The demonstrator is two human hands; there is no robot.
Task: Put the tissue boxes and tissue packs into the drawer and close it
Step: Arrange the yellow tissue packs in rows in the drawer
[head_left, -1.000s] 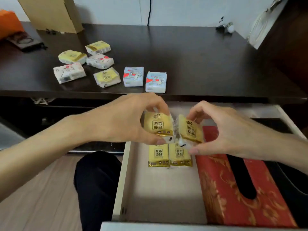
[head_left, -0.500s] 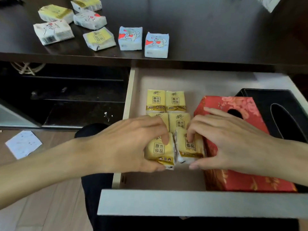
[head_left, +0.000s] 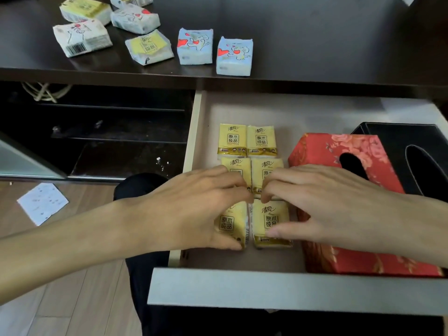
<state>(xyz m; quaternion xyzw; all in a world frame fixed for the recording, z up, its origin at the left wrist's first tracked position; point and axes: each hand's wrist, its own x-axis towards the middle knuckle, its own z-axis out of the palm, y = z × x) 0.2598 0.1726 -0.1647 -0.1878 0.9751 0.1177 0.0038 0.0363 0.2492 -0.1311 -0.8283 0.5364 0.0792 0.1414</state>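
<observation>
While the pale open drawer (head_left: 194,146) stands pulled out from under the dark wooden desk (head_left: 315,44), both hands work over a grid of small yellow tissue packs on its floor. At the back of the grid lie two yellow packs side by side (head_left: 247,141), flat and touching each other; just in front of them sits a second pair (head_left: 266,170), partly hidden under the fingertips. Nearest the drawer front is a third pair – the left hand (head_left: 191,212) pinches the left front yellow pack (head_left: 230,224), its fingers curled over the top edge and the thumb under the lower corner, while the right hand (head_left: 339,209) pinches the right front yellow pack (head_left: 271,221) the same way, fingers bent on the top edge and thumb lying across the lower part. These two packs touch along their inner sides.

Just right of the packs, inside the same drawer, lies a red floral tissue box (head_left: 322,151) with a dark oval slot, and beside it on the far right a black leather tissue box (head_left: 392,134); the right wrist crosses over the red one.

On the desk near its front edge – well apart from the drawer contents – seven loose packs remain: two pale blue packs with red hearts (head_left: 213,49), a yellow-labelled white pack (head_left: 149,47), a white pack with a barcode (head_left: 82,37), and three more behind them (head_left: 109,8).

A sheet of white paper (head_left: 42,202) lies on the wooden floor (head_left: 72,299) at the left
</observation>
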